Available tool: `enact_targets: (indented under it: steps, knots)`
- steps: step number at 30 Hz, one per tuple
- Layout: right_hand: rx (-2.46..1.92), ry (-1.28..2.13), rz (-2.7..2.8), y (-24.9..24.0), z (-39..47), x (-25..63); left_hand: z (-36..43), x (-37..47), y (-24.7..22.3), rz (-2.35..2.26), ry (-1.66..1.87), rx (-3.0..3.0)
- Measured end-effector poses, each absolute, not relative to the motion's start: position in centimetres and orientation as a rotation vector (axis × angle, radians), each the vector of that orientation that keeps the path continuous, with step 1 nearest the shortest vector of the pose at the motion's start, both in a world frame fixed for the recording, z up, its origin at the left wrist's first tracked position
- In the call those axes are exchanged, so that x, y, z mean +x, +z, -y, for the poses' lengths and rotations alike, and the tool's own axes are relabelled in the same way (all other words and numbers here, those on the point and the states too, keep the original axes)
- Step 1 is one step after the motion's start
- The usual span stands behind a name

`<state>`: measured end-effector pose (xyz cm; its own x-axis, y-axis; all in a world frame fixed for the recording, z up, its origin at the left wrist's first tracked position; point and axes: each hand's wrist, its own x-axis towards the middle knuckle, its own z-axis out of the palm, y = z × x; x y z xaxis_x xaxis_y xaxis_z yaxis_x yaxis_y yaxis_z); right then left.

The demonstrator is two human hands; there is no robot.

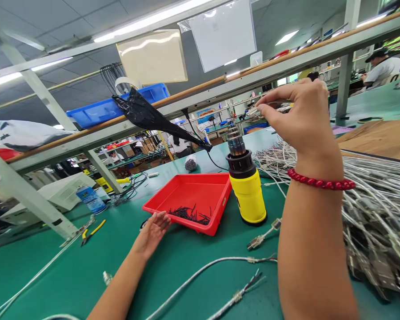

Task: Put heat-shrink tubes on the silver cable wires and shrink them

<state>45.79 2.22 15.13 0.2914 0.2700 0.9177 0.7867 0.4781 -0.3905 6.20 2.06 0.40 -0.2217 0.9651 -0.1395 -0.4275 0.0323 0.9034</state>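
My left hand is palm up beside the near left corner of a red tray, fingers loosely apart and nothing visible in them. Short black tubing pieces lie in the tray's near part. My right hand is raised to the right of the metal nozzle of a yellow and black heat gun, which stands nozzle up. Thumb and index finger come together in a pinch; what they hold, if anything, cannot be made out. Below lie white cables with stripped wire ends and a cable with a metal connector.
A large heap of white cables with metal plugs covers the right side. Yellow-handled pliers and a blue can are at left. A shelf rail crosses above the bench, holding a blue bin. Other people sit farther back.
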Motion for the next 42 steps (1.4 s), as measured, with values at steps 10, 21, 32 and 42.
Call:
enact_targets:
  steps: [10, 21, 32, 42]
  knots:
    - [-1.152, -0.4, 1.21, 15.34, -1.8, 46.04, -2.06, 5.99, 0.14, -1.138, 1.488, 0.691]
    - [-1.114, -0.402, 1.238, 15.23, -1.68, 46.15, -2.07, 6.47, 0.43, -1.166, 1.503, 0.672]
    - [-1.126, -0.414, 1.218, 15.31, -1.55, 46.27, -2.28, 6.11, 0.07, -1.146, 1.494, 0.685]
    - [-1.082, -0.394, 1.25, 15.3, -1.29, 46.46, -2.22, 5.67, -0.28, -1.145, 1.491, 0.715]
